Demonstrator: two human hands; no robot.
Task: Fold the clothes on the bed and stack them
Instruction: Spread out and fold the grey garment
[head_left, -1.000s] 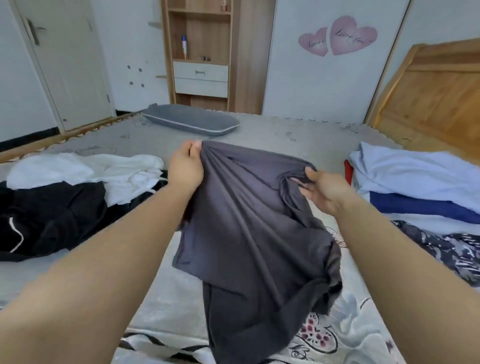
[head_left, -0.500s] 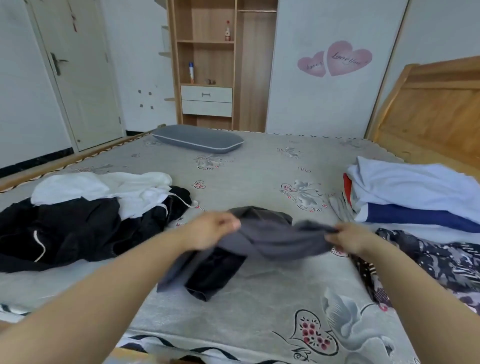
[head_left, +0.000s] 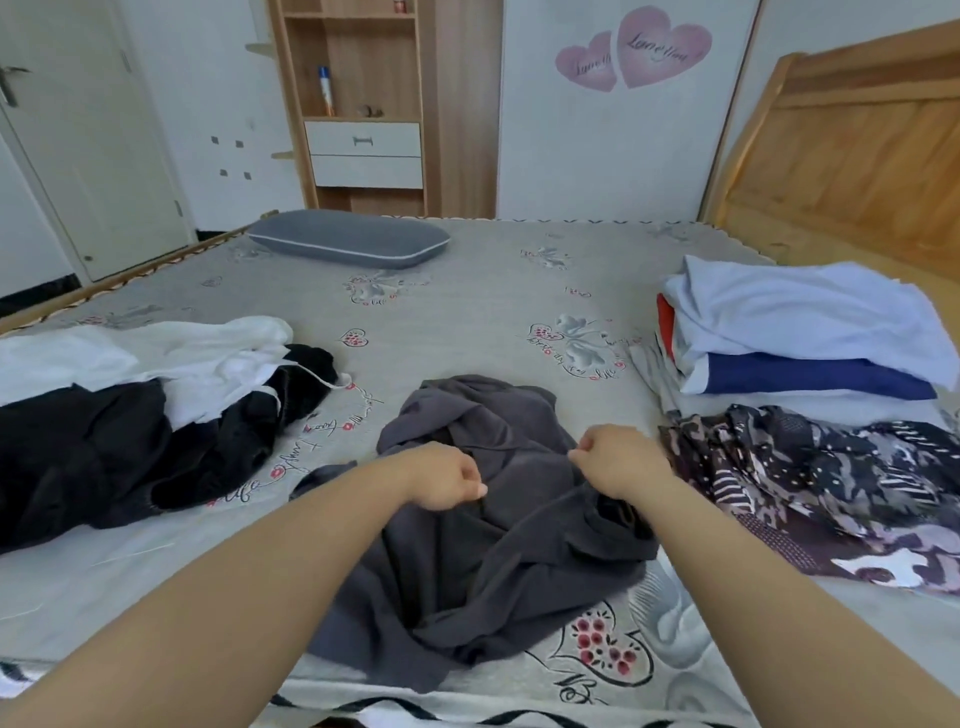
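Observation:
A dark grey garment (head_left: 483, 551) lies crumpled on the bed (head_left: 467, 312) right in front of me. My left hand (head_left: 447, 478) sits on its middle with fingers curled, thumb and forefinger pinching the cloth. My right hand (head_left: 618, 460) is a little to the right, fingers curled round a raised fold of the same garment. A folded stack, light blue (head_left: 810, 312) on dark blue (head_left: 810, 382) with a red edge, stands at the right.
A heap of black (head_left: 104, 447) and white clothes (head_left: 171, 358) lies at the left. A patterned dark garment (head_left: 831, 478) is spread at the right, below the stack. A grey pillow (head_left: 348, 239) lies at the far side. A wooden headboard (head_left: 852, 156) rises at the right.
The grey garment, held up in the air before, has come down and now lies on the bed. Both hands dropped with it and moved closer together.

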